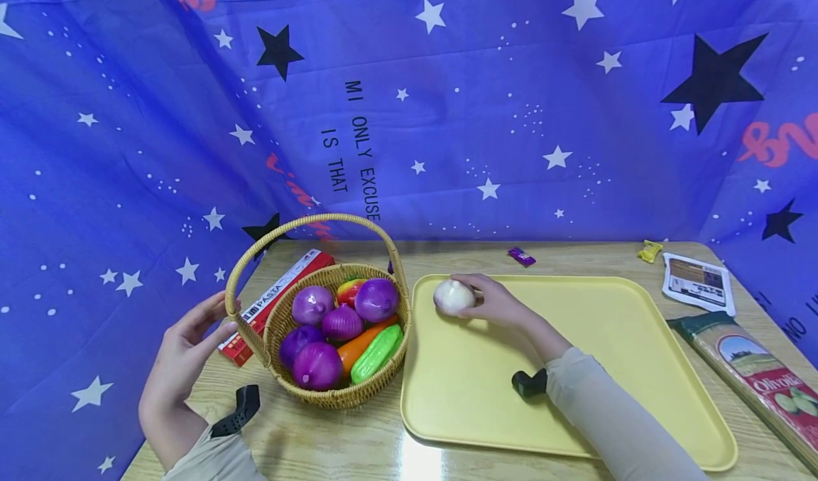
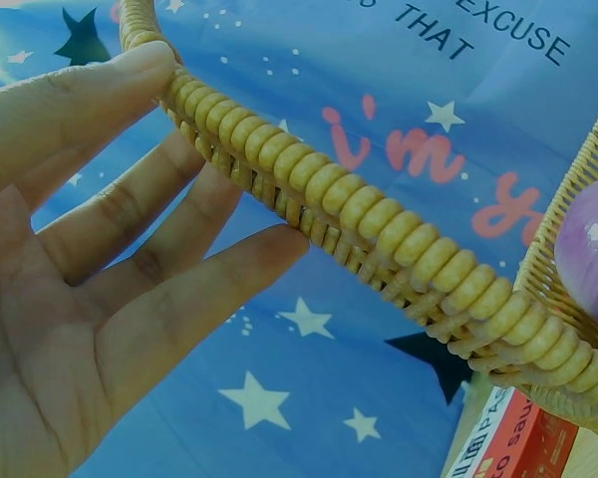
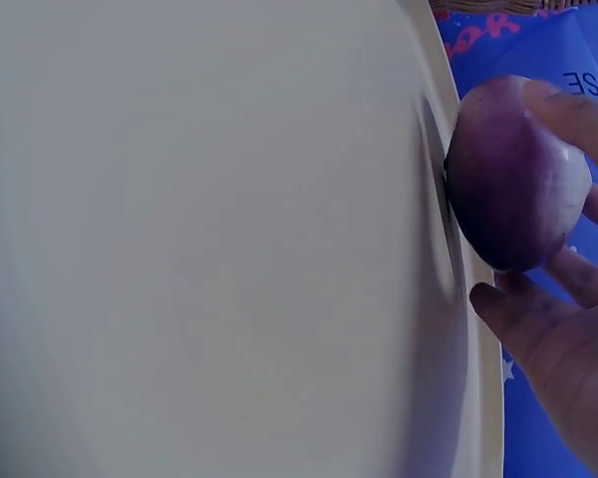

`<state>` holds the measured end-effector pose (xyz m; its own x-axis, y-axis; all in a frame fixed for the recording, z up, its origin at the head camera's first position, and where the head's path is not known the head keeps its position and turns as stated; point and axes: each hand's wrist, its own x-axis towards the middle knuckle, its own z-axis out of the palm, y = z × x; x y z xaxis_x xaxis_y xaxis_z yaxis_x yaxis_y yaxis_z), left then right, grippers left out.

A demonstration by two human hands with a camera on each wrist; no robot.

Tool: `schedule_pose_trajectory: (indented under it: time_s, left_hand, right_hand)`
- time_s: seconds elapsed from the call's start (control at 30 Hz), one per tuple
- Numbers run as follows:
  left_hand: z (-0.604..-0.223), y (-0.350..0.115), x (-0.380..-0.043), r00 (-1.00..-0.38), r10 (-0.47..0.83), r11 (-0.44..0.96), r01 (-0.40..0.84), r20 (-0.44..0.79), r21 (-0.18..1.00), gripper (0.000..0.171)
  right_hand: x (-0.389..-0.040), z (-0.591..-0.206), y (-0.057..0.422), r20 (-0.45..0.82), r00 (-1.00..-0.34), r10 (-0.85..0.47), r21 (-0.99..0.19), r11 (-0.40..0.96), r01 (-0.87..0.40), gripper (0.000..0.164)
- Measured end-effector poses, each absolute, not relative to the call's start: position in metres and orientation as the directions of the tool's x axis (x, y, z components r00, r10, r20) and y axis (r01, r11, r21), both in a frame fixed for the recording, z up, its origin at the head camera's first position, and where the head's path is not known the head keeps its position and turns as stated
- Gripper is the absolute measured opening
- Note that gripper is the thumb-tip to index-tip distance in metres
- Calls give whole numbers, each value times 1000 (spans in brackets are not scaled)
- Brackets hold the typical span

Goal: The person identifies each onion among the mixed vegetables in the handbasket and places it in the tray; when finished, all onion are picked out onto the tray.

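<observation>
Currently, the bulb (image 1: 453, 298) is glossy and rounded, white from above, flushed dark purple on the side facing the right wrist camera. Right hand (image 1: 491, 299) grips it between thumb and fingers at the far left corner of the yellow tray (image 1: 588, 367); cannot tell whether it touches the tray. Beside the tray, a wicker basket (image 1: 341, 398) is loaded with purple onions (image 1: 317, 365) and other vegetables; its handle (image 1: 319, 218) arches overhead. Left hand (image 1: 179, 367), fingers extended, touches the handle. Red box (image 1: 280, 295) lies behind.
</observation>
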<state>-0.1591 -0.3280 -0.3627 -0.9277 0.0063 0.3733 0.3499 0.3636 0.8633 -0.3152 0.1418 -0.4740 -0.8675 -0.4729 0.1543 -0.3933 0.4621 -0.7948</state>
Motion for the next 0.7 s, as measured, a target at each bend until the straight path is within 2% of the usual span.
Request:
schedule_pose_trajectory:
  time_s: [0.17,0.4,0.7]
  left_hand:
    - [-363,-328,-158,-922,17,362,365,386,858,45]
    - [-362,-328,-159,-927,4,397,345,374,851,46]
    - [-362,-328,-159,-930,9,383,343,368,858,45]
  right_hand:
    - [-317,-470,145,157,-873,-463,-794,467,-390,84]
    - [-317,-458,150,166,-881,-444,-755,518,-403,85]
    - [-310,-422,145,229,-864,-449,-777,451,-440,81]
